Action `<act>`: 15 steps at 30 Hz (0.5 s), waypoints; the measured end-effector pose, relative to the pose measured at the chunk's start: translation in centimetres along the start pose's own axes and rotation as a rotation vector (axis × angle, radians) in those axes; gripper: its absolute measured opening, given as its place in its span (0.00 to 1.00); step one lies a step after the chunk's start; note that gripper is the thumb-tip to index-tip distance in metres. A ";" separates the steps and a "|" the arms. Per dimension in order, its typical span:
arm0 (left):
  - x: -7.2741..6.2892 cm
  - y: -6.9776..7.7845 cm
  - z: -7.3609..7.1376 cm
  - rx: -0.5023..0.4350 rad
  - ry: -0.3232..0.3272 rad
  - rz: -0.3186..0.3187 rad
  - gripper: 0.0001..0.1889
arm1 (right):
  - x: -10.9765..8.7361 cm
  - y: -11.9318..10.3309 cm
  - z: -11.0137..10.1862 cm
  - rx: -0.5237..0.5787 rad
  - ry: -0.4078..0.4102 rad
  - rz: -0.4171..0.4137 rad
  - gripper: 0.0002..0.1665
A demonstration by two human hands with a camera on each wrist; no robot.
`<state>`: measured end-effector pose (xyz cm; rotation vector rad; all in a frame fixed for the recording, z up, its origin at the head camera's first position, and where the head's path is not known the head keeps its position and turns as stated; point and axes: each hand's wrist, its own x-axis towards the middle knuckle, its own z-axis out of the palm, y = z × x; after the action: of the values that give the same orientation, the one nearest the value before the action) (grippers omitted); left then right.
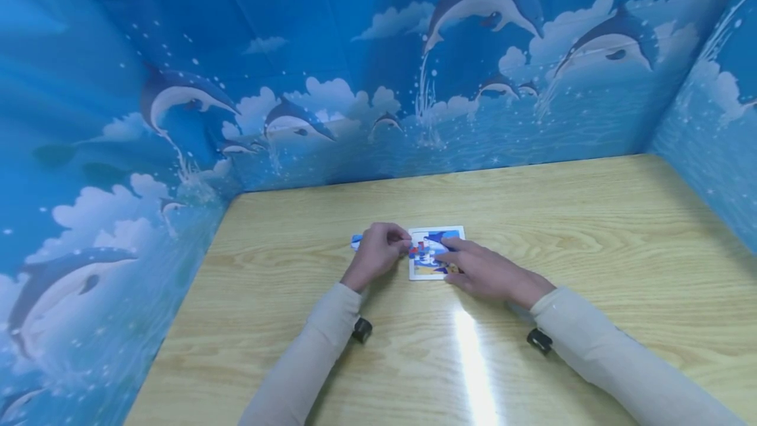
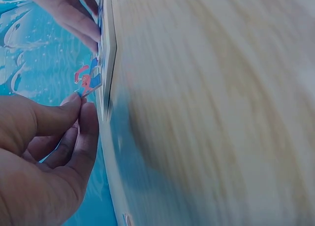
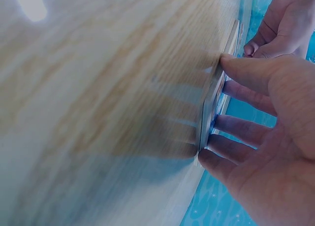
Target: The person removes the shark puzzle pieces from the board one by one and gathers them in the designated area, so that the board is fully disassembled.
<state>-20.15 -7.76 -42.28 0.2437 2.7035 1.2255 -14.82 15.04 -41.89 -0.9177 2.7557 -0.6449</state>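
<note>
Your L hand (image 1: 378, 252) is narrow: thumb & fingertips pinch a small piece (image 2: 93, 84), printed red & blue, at the L side of the board (image 1: 421, 277). The piece is tilted in your grip, up close to the board's edge; can't tell if it's touching. Your other fingers curl in behind the pinch.

Your R hand (image 1: 487, 268) is fairly wide, fingers spread & only slightly bent, laid over the R part of the board. In the R wrist view your thumb is on the near edge, w/ the little finger down by the R corner & the others reaching onto the face.

The board lies flat on the table (image 1: 591, 235), btwn your hands: white rim, pic w/ blue, red & yellow bits, partly hidden under your R fingers. A 2nd piece (image 1: 356, 240), blue & white, sits on the table just L of your L hand, partly covered by it.

You've pale sleeves (image 1: 325, 327) on both arms, w/ a small black device (image 1: 362, 330) at each wrist. Table is light wood grain w/ a bright glare streak nr side. Behind & at both sides: blue backdrop (image 1: 349, 150) w/ dolphins, clouds & water.
</note>
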 end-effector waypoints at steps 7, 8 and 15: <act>-0.3 -0.6 -0.8 -0.013 0.007 -0.029 0.02 | 0.1 0.0 0.0 0.008 -0.006 0.005 0.28; -0.3 -0.8 -1.0 -0.014 0.009 -0.030 0.02 | 0.1 0.0 0.1 0.008 -0.004 0.002 0.27; -0.9 -1.8 -2.1 -0.034 0.018 -0.047 0.02 | 0.1 0.0 0.0 0.013 -0.012 0.010 0.27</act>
<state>-19.92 -10.69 -42.19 0.1652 2.6848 1.2654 -14.86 14.97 -41.85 -0.9015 2.7405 -0.6532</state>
